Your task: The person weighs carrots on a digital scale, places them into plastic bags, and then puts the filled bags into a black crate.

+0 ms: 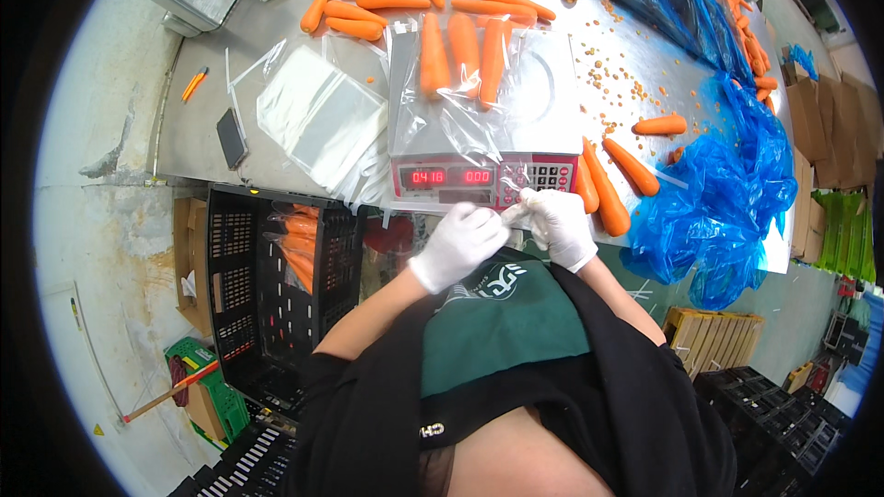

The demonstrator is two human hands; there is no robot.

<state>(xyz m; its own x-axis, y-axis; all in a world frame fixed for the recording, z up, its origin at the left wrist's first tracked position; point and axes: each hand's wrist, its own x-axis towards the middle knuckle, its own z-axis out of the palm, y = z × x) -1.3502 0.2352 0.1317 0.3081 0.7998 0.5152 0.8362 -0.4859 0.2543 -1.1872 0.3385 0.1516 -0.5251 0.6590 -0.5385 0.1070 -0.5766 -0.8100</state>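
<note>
Three carrots (463, 51) lie side by side in a clear plastic bag (470, 121) on top of a weighing scale (543, 124). The loose end of this bag trails toward me over the scale's lit front panel. Both hands wear white gloves and meet just in front of that panel. My right hand (557, 225) is closed, its fingers pinching what looks like the bag's gathered end. Close beside it, my left hand (462, 246) has curled fingers; what they hold, if anything, is hidden.
A stack of clear bags (322, 115), a phone (231, 138) and an orange cutter (194, 84) lie left of the scale. Loose carrots (391, 0) spread behind it. Blue plastic sheeting (709, 212) hangs at the right. A black crate (267, 313) holds bagged carrots (296, 244).
</note>
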